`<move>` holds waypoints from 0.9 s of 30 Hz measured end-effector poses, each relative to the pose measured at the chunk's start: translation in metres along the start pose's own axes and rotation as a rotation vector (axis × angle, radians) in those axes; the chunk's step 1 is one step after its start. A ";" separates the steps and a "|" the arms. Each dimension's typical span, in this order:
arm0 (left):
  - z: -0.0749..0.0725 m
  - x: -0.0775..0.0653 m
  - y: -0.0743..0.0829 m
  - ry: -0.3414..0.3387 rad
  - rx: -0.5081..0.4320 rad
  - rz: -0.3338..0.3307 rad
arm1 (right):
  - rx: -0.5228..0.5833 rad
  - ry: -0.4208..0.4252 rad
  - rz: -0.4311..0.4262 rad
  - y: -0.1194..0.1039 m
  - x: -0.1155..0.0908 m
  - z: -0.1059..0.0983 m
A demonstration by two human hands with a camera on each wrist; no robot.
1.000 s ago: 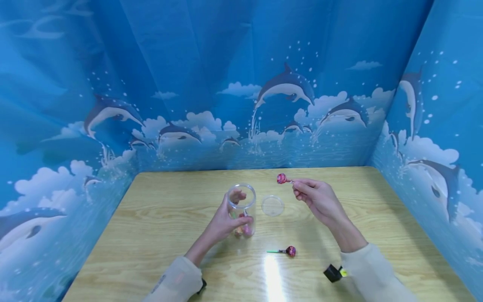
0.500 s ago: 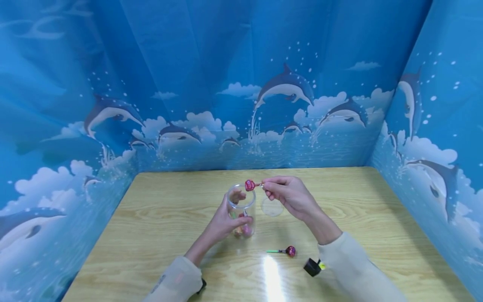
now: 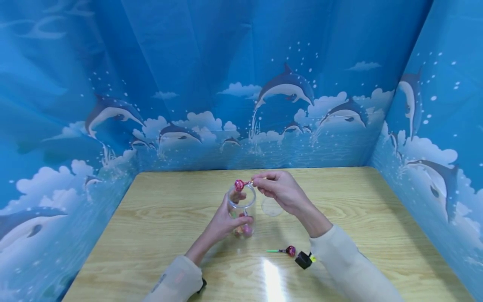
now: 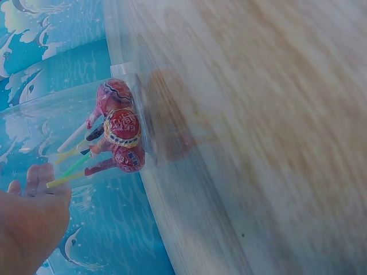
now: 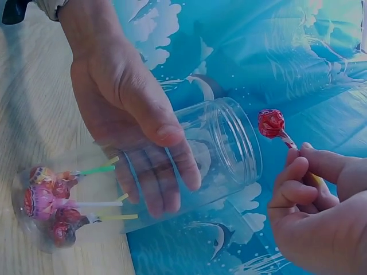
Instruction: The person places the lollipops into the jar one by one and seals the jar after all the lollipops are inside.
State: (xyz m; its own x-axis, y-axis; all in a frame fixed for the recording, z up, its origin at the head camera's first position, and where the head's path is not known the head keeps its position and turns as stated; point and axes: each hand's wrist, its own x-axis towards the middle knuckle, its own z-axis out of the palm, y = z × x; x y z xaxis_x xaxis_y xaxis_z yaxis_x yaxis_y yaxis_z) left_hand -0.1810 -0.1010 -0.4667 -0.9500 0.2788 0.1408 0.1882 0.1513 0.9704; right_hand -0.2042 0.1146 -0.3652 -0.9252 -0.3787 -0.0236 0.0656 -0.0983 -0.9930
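Note:
A clear plastic jar (image 3: 249, 209) stands upright on the table, its mouth uncovered. Several wrapped lollipops (image 5: 49, 200) sit at its bottom with their sticks pointing up. My left hand (image 3: 226, 220) grips the jar round its side, thumb in front and fingers behind. Between thumb and fingers, my right hand (image 3: 283, 191) pinches the stick of a red-wrapped lollipop (image 3: 239, 185). That lollipop's head is over the jar's mouth in the head view, and just beyond the rim in the right wrist view. Another lollipop (image 3: 290, 251) with a green stick lies on the table.
A round clear lid (image 3: 271, 207) lies on the wooden table (image 3: 158, 222) just right of the jar. A black wrist camera (image 3: 303, 260) hangs under the right sleeve, close to the loose lollipop. Dolphin-print curtains (image 3: 241, 84) enclose the table's back and sides.
My right hand has moved left with the red lollipop, from right of the lid to over the jar's mouth. My left hand and the jar have stayed put.

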 end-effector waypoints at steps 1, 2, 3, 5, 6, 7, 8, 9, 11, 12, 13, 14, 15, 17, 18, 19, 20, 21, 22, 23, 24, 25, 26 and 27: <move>0.000 0.000 0.000 0.000 -0.003 0.000 | -0.010 0.001 -0.001 0.000 0.001 0.000; 0.000 0.000 0.000 0.001 -0.006 -0.001 | -0.023 0.002 -0.002 0.000 0.001 0.000; 0.000 0.000 0.000 0.003 -0.008 -0.002 | -0.041 0.004 -0.006 -0.001 0.002 0.001; 0.000 0.000 0.001 0.006 -0.014 -0.005 | -0.113 0.010 -0.019 -0.001 0.003 0.001; 0.000 0.000 0.001 0.010 -0.013 -0.005 | -0.157 0.011 -0.032 -0.001 0.004 0.001; 0.000 0.000 0.000 0.011 -0.013 -0.006 | -0.203 0.011 -0.047 -0.001 0.004 0.002; 0.000 0.000 0.001 0.014 -0.012 -0.010 | -0.249 0.012 -0.064 -0.002 0.005 0.003; 0.000 0.000 0.001 0.015 -0.012 -0.013 | -0.293 0.011 -0.084 -0.002 0.005 0.004; 0.000 -0.001 0.000 0.016 -0.003 -0.020 | -0.362 0.003 -0.125 -0.002 0.006 0.006; 0.000 -0.001 0.000 0.016 0.002 -0.026 | -0.384 -0.005 -0.146 -0.003 0.005 0.008; 0.000 -0.001 0.000 0.015 0.007 -0.035 | -0.405 -0.010 -0.161 -0.003 0.005 0.009; 0.000 -0.002 0.000 0.014 0.011 -0.042 | -0.424 -0.015 -0.176 -0.003 0.005 0.011; 0.000 -0.002 0.000 0.014 0.015 -0.046 | -0.436 -0.023 -0.190 -0.003 0.005 0.012; -0.001 -0.002 0.000 0.010 0.013 -0.045 | -0.453 -0.034 -0.207 -0.004 0.004 0.015; -0.001 -0.002 0.001 0.008 0.010 -0.037 | -0.454 -0.036 -0.211 -0.004 0.004 0.017; -0.001 -0.001 0.001 0.003 0.006 -0.022 | -0.453 -0.039 -0.216 -0.005 0.004 0.017; -0.001 -0.001 0.001 0.000 0.002 -0.007 | -0.451 -0.039 -0.220 -0.005 0.003 0.018; 0.000 -0.001 0.001 -0.005 -0.003 0.010 | -0.446 -0.040 -0.224 -0.006 0.003 0.018; 0.000 0.000 0.001 -0.008 -0.003 0.023 | -0.446 -0.038 -0.227 -0.006 0.003 0.017; 0.000 0.000 0.001 -0.010 -0.004 0.034 | -0.444 -0.037 -0.231 -0.007 0.002 0.017; 0.000 0.000 0.001 -0.012 -0.003 0.046 | -0.445 -0.035 -0.234 -0.006 0.001 0.016; 0.000 0.000 0.000 -0.014 -0.006 0.053 | -0.448 -0.033 -0.237 -0.007 0.000 0.014; 0.000 0.000 0.000 -0.013 -0.008 0.054 | -0.451 -0.033 -0.238 -0.007 -0.001 0.013; 0.000 0.000 0.001 -0.012 -0.007 0.054 | -0.452 -0.033 -0.238 -0.007 -0.003 0.011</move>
State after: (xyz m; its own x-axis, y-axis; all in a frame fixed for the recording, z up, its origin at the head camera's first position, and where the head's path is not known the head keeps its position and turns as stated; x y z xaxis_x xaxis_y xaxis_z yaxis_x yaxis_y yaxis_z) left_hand -0.1807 -0.1013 -0.4661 -0.9355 0.2975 0.1906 0.2371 0.1288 0.9629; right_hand -0.1983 0.1063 -0.3569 -0.8823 -0.4235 0.2056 -0.3204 0.2203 -0.9213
